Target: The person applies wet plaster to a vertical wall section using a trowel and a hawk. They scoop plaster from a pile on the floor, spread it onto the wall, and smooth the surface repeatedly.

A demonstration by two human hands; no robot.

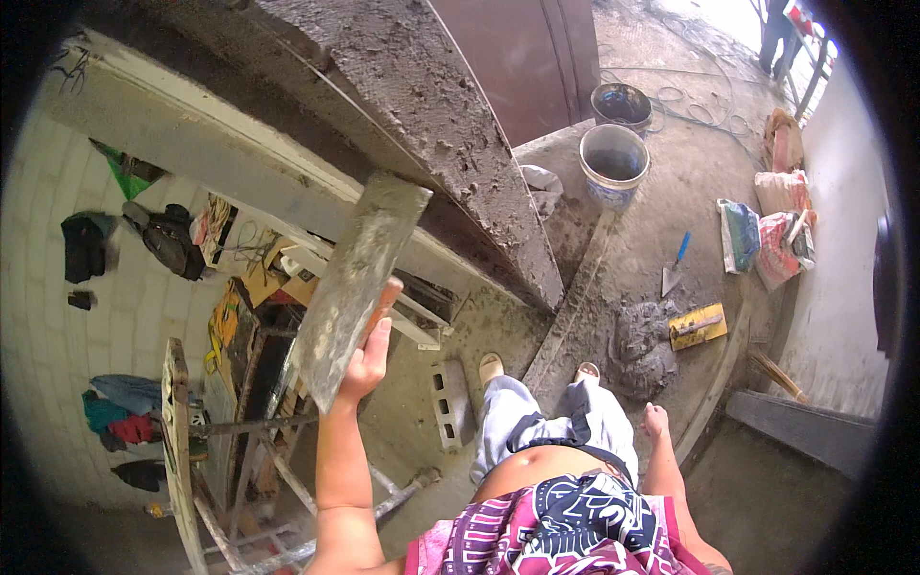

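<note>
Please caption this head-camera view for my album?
Left hand gripping a long flat plastering tool, with a mortar heap on the floor beside a yellow float.

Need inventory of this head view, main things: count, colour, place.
long flat board: 1, grey, left of centre
mortar heap: 1, grey, centre-right
handled float: 1, yellow, mortar heap's right edge
pointed trowel: 1, blue-handled, beyond mortar heap
buckets: 2, white-blue and dark, upper centre-right
hollow block: 1, grey, lower centre
bags: several, mixed, right
clothes: several, mixed, left
ladder-like frame: 1, brownish, lower left
person: 1, dark-trousered, top right
left hand: 1, bare, holding long flat board
right hand: 1, bare, lower centre-right
</note>
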